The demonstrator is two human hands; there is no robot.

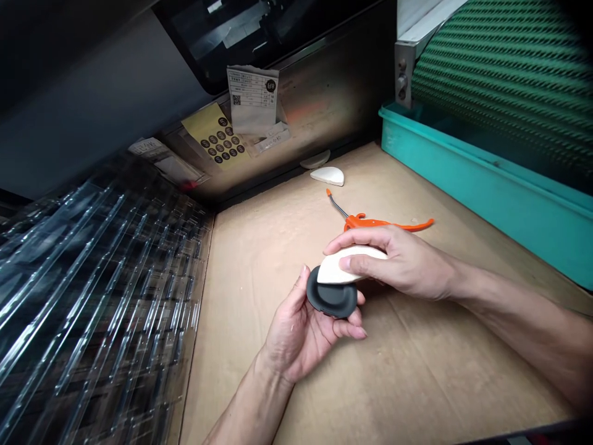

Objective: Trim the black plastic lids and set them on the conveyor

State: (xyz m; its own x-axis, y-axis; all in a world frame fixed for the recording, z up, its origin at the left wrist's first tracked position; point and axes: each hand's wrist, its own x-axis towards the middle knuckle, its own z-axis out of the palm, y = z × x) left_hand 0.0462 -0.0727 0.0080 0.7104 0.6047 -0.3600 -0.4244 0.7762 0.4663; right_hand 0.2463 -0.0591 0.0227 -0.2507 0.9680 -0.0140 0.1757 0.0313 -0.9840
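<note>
Cardboard-topped bench (430,352), teal plastic bin (482,191) at right, stacked clear trays (102,290) at left, paper notices (252,99) behind.

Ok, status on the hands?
Left hand cradling black oval pad. Right hand holding cream oval piece against it. Orange blow gun lying beyond, not blocking.

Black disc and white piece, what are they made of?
The black disc looks like rubber or soft plastic: its surface is dull, with no shine. The white piece is probably plastic, with a smooth, faintly glossy finish, though it could be ceramic.

Cardboard benchtop (440,371), blow gun (370,222), white piece (327,176)
</note>
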